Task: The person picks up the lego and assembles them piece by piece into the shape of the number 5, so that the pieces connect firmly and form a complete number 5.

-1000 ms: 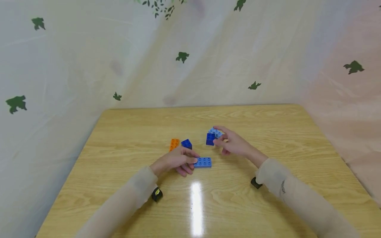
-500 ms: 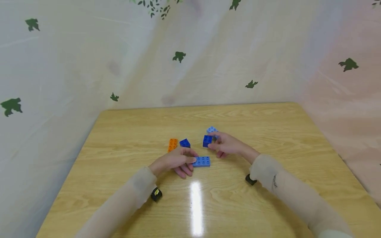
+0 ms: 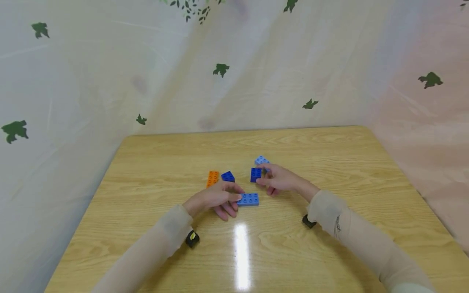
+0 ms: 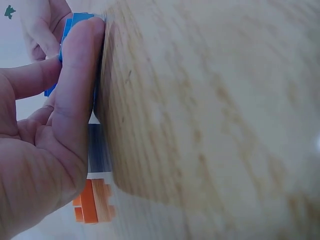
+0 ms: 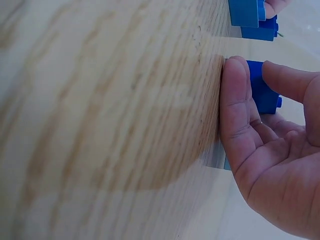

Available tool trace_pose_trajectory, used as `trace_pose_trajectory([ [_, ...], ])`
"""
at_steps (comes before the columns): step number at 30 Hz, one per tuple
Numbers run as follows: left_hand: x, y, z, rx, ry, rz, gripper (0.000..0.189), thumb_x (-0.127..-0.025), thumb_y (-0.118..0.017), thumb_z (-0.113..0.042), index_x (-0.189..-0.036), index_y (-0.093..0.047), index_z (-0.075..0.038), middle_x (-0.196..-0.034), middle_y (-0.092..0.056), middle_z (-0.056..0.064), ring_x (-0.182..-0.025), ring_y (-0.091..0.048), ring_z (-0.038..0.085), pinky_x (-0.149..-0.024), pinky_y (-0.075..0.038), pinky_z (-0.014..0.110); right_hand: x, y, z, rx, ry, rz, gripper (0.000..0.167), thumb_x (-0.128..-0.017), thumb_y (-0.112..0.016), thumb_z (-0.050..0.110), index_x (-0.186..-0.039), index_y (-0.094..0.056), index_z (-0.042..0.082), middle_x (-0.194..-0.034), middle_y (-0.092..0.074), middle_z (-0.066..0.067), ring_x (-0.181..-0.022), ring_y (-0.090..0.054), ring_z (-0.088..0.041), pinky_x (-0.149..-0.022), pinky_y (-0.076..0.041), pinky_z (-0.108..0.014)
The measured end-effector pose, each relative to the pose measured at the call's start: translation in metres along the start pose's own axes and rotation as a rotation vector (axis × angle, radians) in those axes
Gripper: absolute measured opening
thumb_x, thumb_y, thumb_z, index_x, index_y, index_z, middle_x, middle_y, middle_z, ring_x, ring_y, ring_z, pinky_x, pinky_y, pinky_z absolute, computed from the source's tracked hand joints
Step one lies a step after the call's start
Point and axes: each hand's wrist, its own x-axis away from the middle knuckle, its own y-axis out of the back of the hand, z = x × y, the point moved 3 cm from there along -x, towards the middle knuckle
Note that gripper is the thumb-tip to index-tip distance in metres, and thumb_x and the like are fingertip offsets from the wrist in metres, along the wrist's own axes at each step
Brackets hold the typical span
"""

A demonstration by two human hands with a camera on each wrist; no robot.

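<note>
My left hand (image 3: 216, 198) pinches the left end of a medium-blue toy building brick (image 3: 250, 199), eight-studded and lying flat on the table. Beyond it to the right, my right hand (image 3: 281, 179) holds a small dark-blue building brick (image 3: 255, 175) between thumb and fingers. The right wrist view shows this dark-blue brick (image 5: 263, 87) by the table, fingers around it. Just behind the right hand lies a light-blue brick (image 3: 261, 160), partly covered by the fingers. A second dark-blue brick (image 3: 228, 176) and an orange brick (image 3: 213, 178) sit behind the left hand, which partly hides them.
All the bricks are on a wooden table (image 3: 176, 154). A pale cloth (image 3: 176, 81) with printed leaves and green bird shapes hangs behind and beside it. Small black devices, one being the left device (image 3: 192, 239), are worn below both wrists.
My right hand has come down and leftward and taken hold of the small dark-blue brick, which now sits a little nearer, apart from the light-blue one. The left hand stays on its brick.
</note>
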Motion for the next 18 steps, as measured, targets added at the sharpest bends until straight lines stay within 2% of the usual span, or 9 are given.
trace_pose_trajectory([
  [9, 0.001, -0.001, -0.001, -0.003, -0.004, 0.006, 0.031, -0.103, -0.059, -0.020, -0.132, -0.058, -0.008, -0.090, -0.070, 0.019, -0.072, -0.073, 0.028, -0.058, -0.062, 0.044, 0.004, -0.001, 0.002, -0.014, 0.016, 0.017, 0.062, -0.103, -0.062, 0.021, -0.156, -0.033, 0.008, -0.102, -0.065, -0.018, -0.074, -0.069, -0.028, -0.066, -0.062, -0.040],
  [18, 0.002, -0.001, -0.002, -0.015, -0.005, 0.002, 0.033, -0.104, -0.059, -0.021, -0.134, -0.057, -0.008, -0.092, -0.070, 0.019, -0.073, -0.073, 0.029, -0.059, -0.062, 0.043, 0.018, -0.002, 0.011, 0.048, 0.149, 0.066, 0.059, -0.103, -0.063, 0.024, -0.154, -0.039, 0.007, -0.109, -0.065, -0.019, -0.080, -0.070, -0.029, -0.070, -0.062, -0.042],
])
